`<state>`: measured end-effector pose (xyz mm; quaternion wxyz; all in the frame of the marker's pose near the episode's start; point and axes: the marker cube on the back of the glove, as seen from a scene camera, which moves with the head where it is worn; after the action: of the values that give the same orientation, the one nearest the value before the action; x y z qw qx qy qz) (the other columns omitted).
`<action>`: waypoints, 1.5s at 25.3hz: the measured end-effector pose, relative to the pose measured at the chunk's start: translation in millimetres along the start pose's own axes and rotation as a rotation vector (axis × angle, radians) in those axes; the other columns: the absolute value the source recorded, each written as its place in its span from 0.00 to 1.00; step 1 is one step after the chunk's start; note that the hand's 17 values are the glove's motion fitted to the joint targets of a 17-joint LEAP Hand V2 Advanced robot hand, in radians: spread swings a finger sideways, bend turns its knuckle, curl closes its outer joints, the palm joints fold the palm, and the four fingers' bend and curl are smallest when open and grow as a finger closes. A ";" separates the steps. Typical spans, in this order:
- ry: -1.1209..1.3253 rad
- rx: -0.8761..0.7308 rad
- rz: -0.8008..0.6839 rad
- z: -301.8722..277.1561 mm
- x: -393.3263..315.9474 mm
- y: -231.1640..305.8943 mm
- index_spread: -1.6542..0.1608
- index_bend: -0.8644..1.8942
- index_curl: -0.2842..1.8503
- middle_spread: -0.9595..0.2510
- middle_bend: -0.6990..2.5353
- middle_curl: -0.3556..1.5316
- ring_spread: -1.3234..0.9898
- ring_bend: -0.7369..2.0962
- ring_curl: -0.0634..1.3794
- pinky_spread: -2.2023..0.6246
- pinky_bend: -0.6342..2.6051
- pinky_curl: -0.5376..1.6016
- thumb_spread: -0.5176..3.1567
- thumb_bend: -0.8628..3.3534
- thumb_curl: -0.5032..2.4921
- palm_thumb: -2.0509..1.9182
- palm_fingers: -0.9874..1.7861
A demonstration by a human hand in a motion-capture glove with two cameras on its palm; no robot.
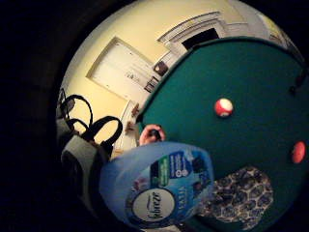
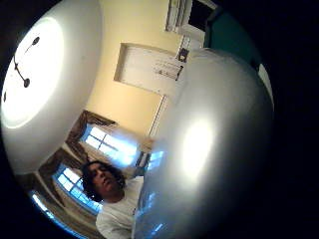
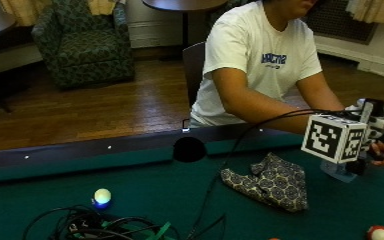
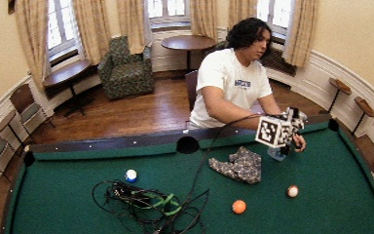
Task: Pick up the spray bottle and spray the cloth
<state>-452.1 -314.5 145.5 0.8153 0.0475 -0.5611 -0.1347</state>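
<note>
You are working on a green pool table (image 3: 59, 200) with a dark rail and a side pocket (image 3: 189, 149) on the person's side. Your gloved right hand (image 3: 377, 135) is over the felt near that rail, fingers curled round the spray bottle (image 3: 342, 170); only the bottle's pale blue base shows under the hand in the outside view, lifted just above or touching the felt, I cannot tell which. In the little finger side palm view the bottle's blue label (image 1: 161, 186) fills the near field.

The patterned cloth (image 3: 270, 181) lies crumpled on the felt just beside the bottle, toward the table's middle. A tangle of black cables (image 3: 92, 225) sits well apart, with a blue-and-white ball (image 3: 102, 196) beside it. A red-and-white ball (image 4: 292, 191) and an orange ball (image 4: 239, 206) lie on open felt beyond the cloth. The bottle's nozzle is hidden.
</note>
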 end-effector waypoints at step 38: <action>-0.090 0.119 0.088 84.0 119.1 -32.5 0.76 0.45 0.44 0.61 0.43 0.49 0.48 0.54 0.39 0.67 0.35 0.45 0.23 0.20 0.46 0.75 0.86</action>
<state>-495.7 -371.9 276.2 0.7903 0.0652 -0.6056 -0.0669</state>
